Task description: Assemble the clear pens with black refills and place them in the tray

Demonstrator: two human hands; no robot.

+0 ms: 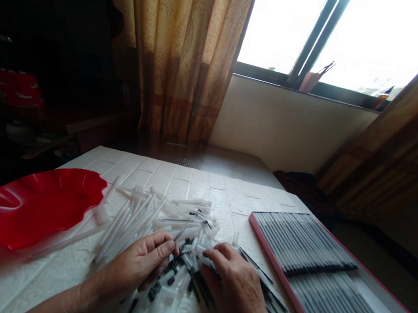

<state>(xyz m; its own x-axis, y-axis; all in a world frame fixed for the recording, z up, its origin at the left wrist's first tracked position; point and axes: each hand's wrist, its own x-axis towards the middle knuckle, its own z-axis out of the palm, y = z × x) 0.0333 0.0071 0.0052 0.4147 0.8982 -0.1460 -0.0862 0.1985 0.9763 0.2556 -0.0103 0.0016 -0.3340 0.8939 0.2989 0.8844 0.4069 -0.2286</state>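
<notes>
My left hand (150, 257) is closed in a pinch above the pile, thumb against fingers. A thin, dark, pointed piece (180, 235) shows at its fingertips; I cannot make out what kind it is. My right hand (240, 282) lies palm down over the pile's right side, fingers bent but apart, their tips at small clear pieces; its thumb is mostly hidden. Between and below the hands are several short black caps (153, 292). Translucent plastic tubes (134, 218) lie heaped beyond my left hand. Thin black rods (200, 286) run beneath and beside my right hand.
A red wavy-edged dish (36, 205) sits at the left of the white brick-patterned tabletop (183, 186). On the right, a pink-edged tray (269, 250) holds rows of slender black-ended sticks (309, 243). Behind stand a curtain (183, 59) and a window (285, 27).
</notes>
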